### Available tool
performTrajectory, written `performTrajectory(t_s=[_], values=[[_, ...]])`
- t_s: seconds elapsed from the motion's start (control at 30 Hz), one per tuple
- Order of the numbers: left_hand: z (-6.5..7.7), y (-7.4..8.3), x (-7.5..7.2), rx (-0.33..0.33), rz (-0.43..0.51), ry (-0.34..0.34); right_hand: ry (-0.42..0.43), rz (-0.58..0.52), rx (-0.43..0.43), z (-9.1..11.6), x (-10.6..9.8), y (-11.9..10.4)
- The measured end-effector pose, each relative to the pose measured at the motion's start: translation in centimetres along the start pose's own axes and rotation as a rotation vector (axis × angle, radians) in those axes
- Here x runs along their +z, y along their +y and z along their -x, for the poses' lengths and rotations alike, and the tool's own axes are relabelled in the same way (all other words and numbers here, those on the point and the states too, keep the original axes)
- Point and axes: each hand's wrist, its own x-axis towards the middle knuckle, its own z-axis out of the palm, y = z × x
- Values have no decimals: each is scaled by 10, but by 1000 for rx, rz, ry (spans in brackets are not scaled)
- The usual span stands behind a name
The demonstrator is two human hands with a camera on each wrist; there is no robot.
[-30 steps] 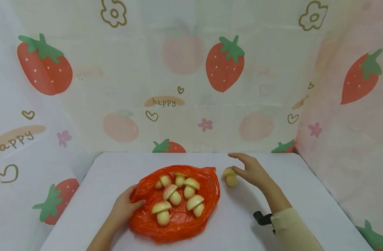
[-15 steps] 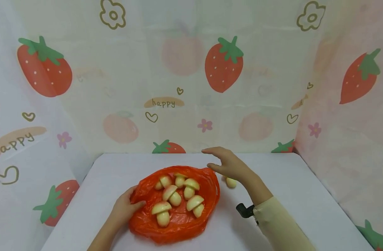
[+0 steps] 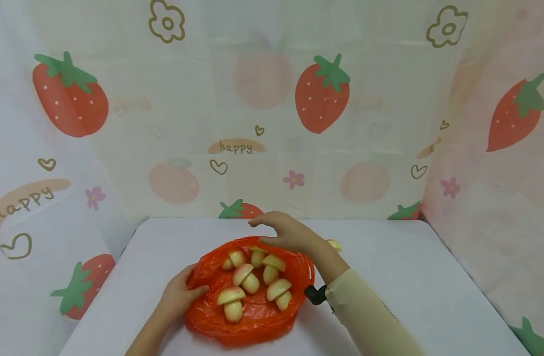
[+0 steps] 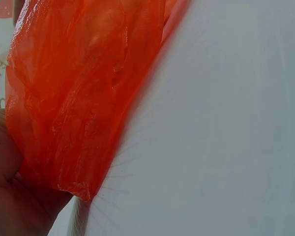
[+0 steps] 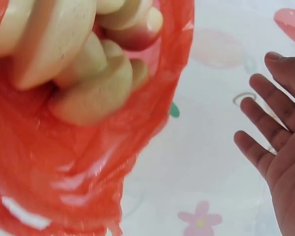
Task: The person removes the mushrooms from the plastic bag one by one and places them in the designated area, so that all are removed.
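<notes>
We pinched the red bag [image 3: 256,309] at its left rim with our left hand [image 3: 178,295]; six mushrooms [image 3: 243,275] lay inside it. Our right hand [image 3: 289,233] hung near its far right rim, fingers parted.

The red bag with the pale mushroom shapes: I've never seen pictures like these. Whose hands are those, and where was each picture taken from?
There is no machine arm here, just a person's two bare hands. The wide picture comes from a camera worn on the head; the two close ones come from cameras on the wrists. On the white table sits the open red bag with six mushroom shapes showing inside. Another pale piece peeks out past the right arm, mostly hidden. The left hand grips the bag's side. The right hand holds nothing; it is above the bag's far edge, fingers spread.
</notes>
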Motion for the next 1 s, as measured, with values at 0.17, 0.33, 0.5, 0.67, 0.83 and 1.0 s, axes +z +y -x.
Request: performTrajectory(t_s=[0.17, 0.33, 0.5, 0.67, 0.83, 1.0], values=[[1, 2, 0, 3, -1, 8, -64, -38, -27, -15, 18, 0], [0, 2, 0, 22, -13, 18, -143, -92, -6, -21, 33, 3], [-1, 0, -1, 26, -8, 18, -175, -96, 38, -23, 44, 7], [0, -1, -2, 20, 0, 11, -217, -92, 74, -25, 54, 11], [0, 0, -2, 12, 9, 5, -276, -137, 95, -26, 62, 14], [0, -2, -1, 9, 17, 7, -307, -130, 89, -27, 66, 13]])
